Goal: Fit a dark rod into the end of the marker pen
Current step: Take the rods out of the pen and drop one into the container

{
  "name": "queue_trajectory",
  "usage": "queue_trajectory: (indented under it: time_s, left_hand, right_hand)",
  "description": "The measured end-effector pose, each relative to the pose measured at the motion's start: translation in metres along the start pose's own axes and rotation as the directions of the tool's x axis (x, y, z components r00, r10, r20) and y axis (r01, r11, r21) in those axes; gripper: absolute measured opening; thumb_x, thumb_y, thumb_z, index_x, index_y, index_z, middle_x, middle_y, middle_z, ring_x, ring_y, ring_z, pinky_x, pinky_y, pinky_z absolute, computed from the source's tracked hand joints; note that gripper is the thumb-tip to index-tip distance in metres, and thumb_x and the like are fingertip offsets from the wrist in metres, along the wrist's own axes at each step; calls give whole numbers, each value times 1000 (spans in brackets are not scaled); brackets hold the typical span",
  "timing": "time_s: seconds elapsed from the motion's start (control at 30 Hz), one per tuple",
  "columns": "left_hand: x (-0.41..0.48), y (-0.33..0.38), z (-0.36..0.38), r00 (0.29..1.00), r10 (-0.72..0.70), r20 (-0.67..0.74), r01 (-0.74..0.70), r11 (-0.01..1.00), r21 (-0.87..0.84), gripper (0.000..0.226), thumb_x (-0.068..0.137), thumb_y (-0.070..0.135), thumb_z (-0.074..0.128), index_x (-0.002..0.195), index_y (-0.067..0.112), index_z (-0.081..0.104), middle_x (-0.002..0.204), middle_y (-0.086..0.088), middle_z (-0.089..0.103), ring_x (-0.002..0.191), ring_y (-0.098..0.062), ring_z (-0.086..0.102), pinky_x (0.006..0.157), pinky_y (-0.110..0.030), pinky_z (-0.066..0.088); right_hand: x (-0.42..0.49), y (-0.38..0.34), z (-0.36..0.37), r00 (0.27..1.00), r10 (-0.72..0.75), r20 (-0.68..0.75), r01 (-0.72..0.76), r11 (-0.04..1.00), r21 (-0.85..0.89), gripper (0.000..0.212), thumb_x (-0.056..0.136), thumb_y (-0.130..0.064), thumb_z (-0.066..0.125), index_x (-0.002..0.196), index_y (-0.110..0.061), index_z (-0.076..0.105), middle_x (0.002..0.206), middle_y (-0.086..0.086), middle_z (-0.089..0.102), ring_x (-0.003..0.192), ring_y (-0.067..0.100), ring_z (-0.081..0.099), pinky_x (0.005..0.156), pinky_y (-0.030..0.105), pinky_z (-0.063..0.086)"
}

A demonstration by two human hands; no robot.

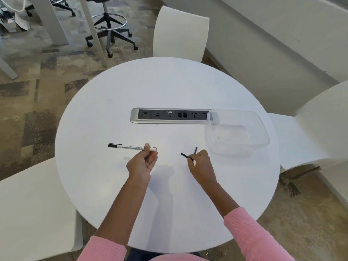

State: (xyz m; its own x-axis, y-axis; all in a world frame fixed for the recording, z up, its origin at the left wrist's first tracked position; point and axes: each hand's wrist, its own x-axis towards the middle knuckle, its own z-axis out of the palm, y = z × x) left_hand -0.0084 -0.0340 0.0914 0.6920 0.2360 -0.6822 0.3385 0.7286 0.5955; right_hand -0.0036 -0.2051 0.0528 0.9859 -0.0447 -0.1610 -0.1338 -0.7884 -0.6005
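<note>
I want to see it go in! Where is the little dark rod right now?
In the head view, the dark rod is pinched in the right hand, right of the marker pen and near the clear tub. A second rod pokes up behind that hand.

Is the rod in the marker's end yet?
Not yet. The right hand holds the dark rod apart from the marker pen in the left hand.
</note>
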Motion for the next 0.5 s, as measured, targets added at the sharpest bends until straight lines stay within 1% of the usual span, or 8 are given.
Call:
queue_trajectory:
  time_s: [0.07,0.2,0.3,0.4,0.5]
  left_hand:
    - [0,-2,0,1000,-15,10,15,1000,10,14,84,13,63,71,8,61,49,1,68,45,-5,64,74,-26,53]
    - [0,-5,0,998,-53,26,52,998,42,12,84,13,64,73,8,62,50,2,69,45,-5,64,71,-25,53]
    - [0,-7,-1,996,-77,42,73,995,72,11,84,13,63,74,9,62,51,2,69,46,-5,64,68,-25,55]
    - [1,-8,-3,993,-98,59,92,991,94,11,84,14,63,74,10,63,52,2,70,46,-6,64,71,-25,54]
    - [2,-7,-5,990,-126,66,118,987,105,10,84,13,63,75,9,63,52,1,70,46,-6,64,69,-25,54]
  right_hand:
    - [4,-1,5,999,28,16,-28,1000,-7,24,92,-9,45,101,2,64,106,22,48,98,34,53,80,33,44]
    - [9,-5,13,996,76,47,-74,996,-44,24,92,-9,43,99,4,62,107,25,51,94,37,54,80,36,44]
    - [11,-7,19,995,96,32,-95,994,-48,23,91,-10,46,105,2,60,109,25,53,99,36,55,84,38,45]
    - [12,-9,23,994,106,12,-105,993,-54,25,90,-8,48,112,-1,55,112,24,54,103,35,56,86,40,47]
    - [13,-9,27,995,103,3,-102,992,-71,24,89,-8,49,113,-3,51,112,22,55,103,33,54,85,40,45]
